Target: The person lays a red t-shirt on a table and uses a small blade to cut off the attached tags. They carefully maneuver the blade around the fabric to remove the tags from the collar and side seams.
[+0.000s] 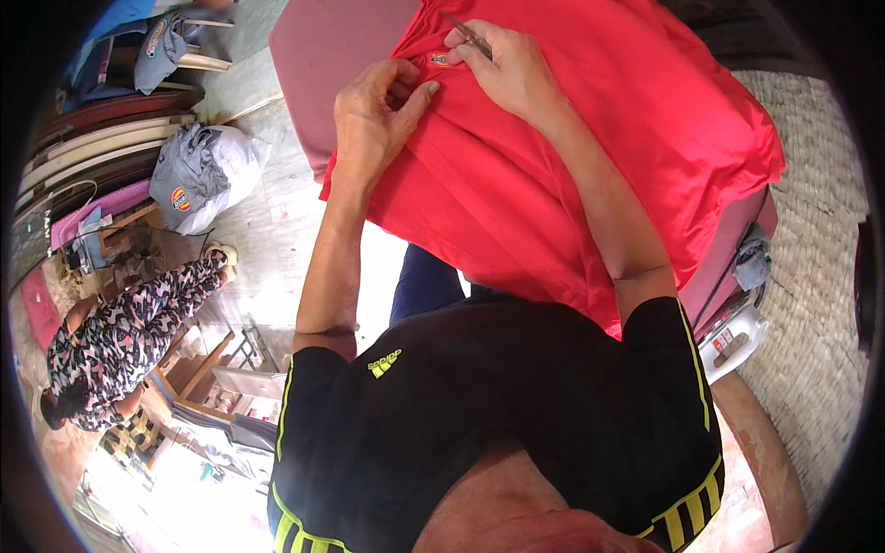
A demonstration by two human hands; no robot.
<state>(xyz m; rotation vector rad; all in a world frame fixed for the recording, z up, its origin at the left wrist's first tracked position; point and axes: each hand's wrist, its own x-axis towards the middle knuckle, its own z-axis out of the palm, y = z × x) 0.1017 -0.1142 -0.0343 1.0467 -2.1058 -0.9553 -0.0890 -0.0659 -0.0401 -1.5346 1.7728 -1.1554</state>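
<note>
Pinching a fold of the red shirt point(553, 157) between thumb and fingers, the left hand point(373, 115) holds the cloth taut just beside a small orange emblem point(441, 60). The right hand point(507, 69) is closed around a slim metal tool point(466, 33), likely small scissors or tweezers, whose long axis runs up and to the left, away from the person. The emblem lies between both hands, touching the right fingers, so the right is nearer. The shirt is spread over a pink-covered counter point(323, 55), its hem hanging toward the person's black shirt point(498, 405).
</note>
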